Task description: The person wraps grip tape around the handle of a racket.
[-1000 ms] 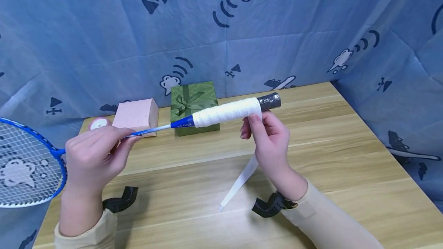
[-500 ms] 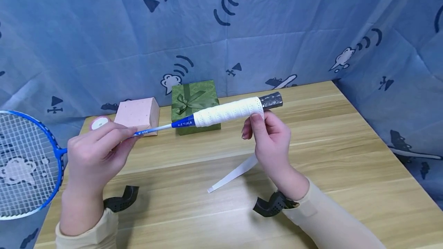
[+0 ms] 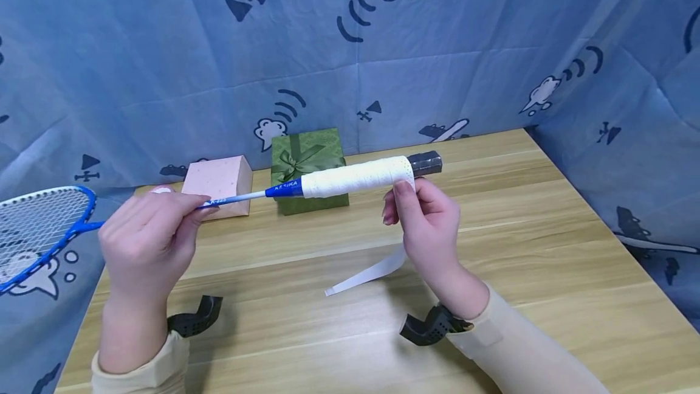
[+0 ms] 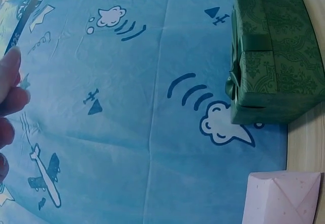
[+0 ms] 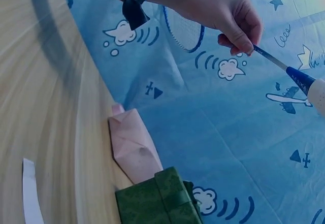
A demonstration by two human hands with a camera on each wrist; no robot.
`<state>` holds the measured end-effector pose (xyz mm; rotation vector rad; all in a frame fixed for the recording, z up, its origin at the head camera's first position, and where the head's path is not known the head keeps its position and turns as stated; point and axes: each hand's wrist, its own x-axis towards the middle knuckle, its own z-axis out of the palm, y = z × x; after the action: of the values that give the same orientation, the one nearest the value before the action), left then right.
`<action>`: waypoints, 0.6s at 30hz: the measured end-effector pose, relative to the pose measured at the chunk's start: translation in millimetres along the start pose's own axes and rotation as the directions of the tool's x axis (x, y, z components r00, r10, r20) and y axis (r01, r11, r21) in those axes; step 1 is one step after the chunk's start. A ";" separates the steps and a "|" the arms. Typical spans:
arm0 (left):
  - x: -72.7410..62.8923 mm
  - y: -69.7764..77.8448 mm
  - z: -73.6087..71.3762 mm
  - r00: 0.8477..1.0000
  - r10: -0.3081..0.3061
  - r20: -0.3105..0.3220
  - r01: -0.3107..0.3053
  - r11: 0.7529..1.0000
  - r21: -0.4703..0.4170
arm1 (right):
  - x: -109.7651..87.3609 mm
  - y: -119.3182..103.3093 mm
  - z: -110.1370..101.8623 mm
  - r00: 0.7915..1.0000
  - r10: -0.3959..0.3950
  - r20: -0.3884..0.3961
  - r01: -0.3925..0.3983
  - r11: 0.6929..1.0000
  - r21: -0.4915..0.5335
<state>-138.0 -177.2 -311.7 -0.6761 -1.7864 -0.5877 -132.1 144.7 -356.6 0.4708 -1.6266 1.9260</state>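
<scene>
A blue-and-white badminton racket (image 3: pixel 284 189) is held up over the table, its strung head off to the left. My left hand (image 3: pixel 150 239) pinches its thin shaft between thumb and fingers. White perforated grip tape (image 3: pixel 358 177) is wound around most of the handle, leaving the black butt end (image 3: pixel 425 163) bare. At the tape's last turn my right hand (image 3: pixel 429 224) pinches the strip between thumb and fingers. Below that hand the loose tail of the tape (image 3: pixel 363 275) hangs toward the lower left. In the right wrist view the left hand (image 5: pixel 238 28) shows on the shaft.
A green gift box (image 3: pixel 308 166) with a bow and a pink box (image 3: pixel 216 184) stand at the back of the wooden table (image 3: pixel 519 248). A small pink-and-white roll (image 3: pixel 162 189) is mostly hidden behind the left hand. A patterned blue cloth (image 3: pixel 306 35) hangs behind.
The racket has turned about its shaft, so its head looks narrower and tilted. The tape's loose tail has swung up and left. Both hands keep their hold in nearly the same places.
</scene>
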 end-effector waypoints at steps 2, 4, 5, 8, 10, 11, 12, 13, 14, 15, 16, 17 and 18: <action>-0.2 -1.3 -1.3 0.999 0.013 0.038 -0.012 1.000 -0.018 | 0.2 -0.3 0.3 1.000 0.000 0.006 0.000 1.000 0.012; -0.3 -2.3 -3.3 0.996 0.027 0.083 -0.024 0.999 -0.035 | 0.4 -0.8 0.7 1.000 -0.001 0.009 0.001 0.999 0.035; -0.2 -2.8 -4.2 0.994 0.032 0.103 -0.027 0.999 -0.045 | 0.5 -1.0 0.9 1.000 -0.003 0.008 0.003 0.999 0.040; 0.6 -4.4 -6.5 0.986 0.044 0.158 -0.034 0.997 -0.063 | 0.7 -0.7 1.3 1.000 -0.018 0.007 0.018 0.999 0.029; 0.9 -5.5 -7.4 0.983 0.044 0.176 -0.033 0.997 -0.066 | 0.5 0.4 1.3 0.999 -0.035 0.009 0.035 0.999 0.004; 0.9 -6.0 -7.9 0.982 0.041 0.184 -0.030 0.998 -0.061 | 0.3 1.0 1.3 0.999 -0.043 0.011 0.043 0.999 -0.004; 0.8 -6.4 -8.4 0.981 0.037 0.190 -0.027 0.998 -0.056 | 0.1 1.6 1.3 0.999 -0.050 0.013 0.050 0.999 -0.012; 0.7 -6.9 -8.7 0.981 0.032 0.192 -0.022 0.998 -0.054 | -0.2 2.0 1.4 0.998 -0.055 0.015 0.055 0.998 -0.017; 0.5 -7.4 -8.7 0.982 0.028 0.187 -0.019 0.998 -0.052 | -0.4 2.3 1.4 0.998 -0.058 0.017 0.058 0.998 -0.023; 0.4 -7.6 -9.0 0.982 0.024 0.186 -0.015 0.998 -0.053 | -0.6 2.5 1.4 0.998 -0.059 0.018 0.059 0.998 -0.026; 0.3 -7.7 -9.3 0.983 0.021 0.185 -0.011 0.998 -0.056 | -0.7 2.4 1.5 0.998 -0.057 0.020 0.058 0.998 -0.021; 0.4 -7.8 -9.4 0.984 0.019 0.177 -0.009 0.998 -0.059 | -0.8 2.5 1.4 0.998 -0.056 0.022 0.056 0.998 -0.015; 0.3 -8.0 -9.1 0.987 0.018 0.162 -0.008 0.998 -0.065 | -0.8 2.4 1.2 0.998 -0.054 0.026 0.054 0.999 -0.008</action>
<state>-137.5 -189.2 -309.3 -0.7988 -1.9191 -0.5978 -133.0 143.1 -358.7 0.5329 -1.6208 1.8802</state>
